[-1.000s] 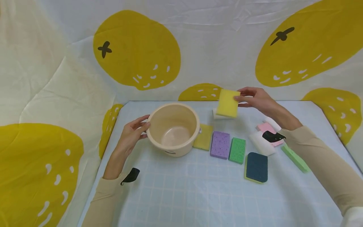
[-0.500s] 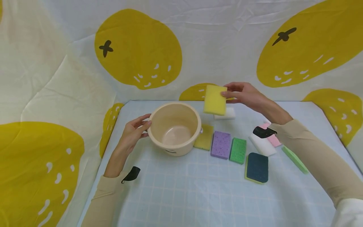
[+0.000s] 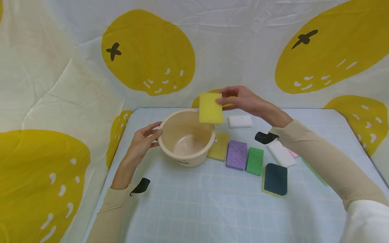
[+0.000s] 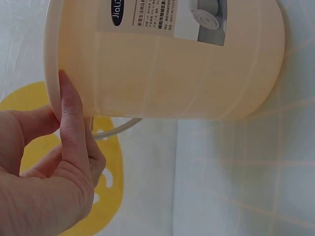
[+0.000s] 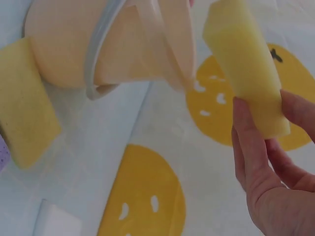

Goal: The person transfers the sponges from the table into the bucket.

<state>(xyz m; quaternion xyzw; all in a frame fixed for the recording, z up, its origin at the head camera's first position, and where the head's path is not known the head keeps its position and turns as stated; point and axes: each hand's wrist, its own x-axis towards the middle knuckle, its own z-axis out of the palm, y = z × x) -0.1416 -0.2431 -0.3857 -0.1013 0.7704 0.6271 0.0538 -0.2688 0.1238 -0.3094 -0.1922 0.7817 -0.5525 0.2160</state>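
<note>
My left hand (image 3: 142,140) pinches the rim of a beige plastic bucket (image 3: 182,159) at its left side; in the left wrist view thumb and fingers (image 4: 73,118) close on the rim, below a printed label. Between the thumb and fingers of my right hand (image 3: 241,98) is a bright yellow sponge (image 3: 210,108), gripped by its right edge. It is raised at the bucket's far right rim and overlaps the opening in the head view. The right wrist view shows the sponge (image 5: 246,64) as a thick block beside the bucket's rim and grey handle (image 5: 101,54). The visible bucket floor is bare.
Right of the bucket lie a dull yellow sponge (image 3: 218,147), a purple sponge (image 3: 236,155), a green sponge (image 3: 255,161) and a dark-topped scouring sponge (image 3: 275,179). White blocks (image 3: 240,121) lie behind and to the right. My right sleeve partly covers pink and light green pieces.
My right hand has carried the yellow sponge leftward, from above the white block to the bucket's rim. The left hand and bucket stay nearly in place.
</note>
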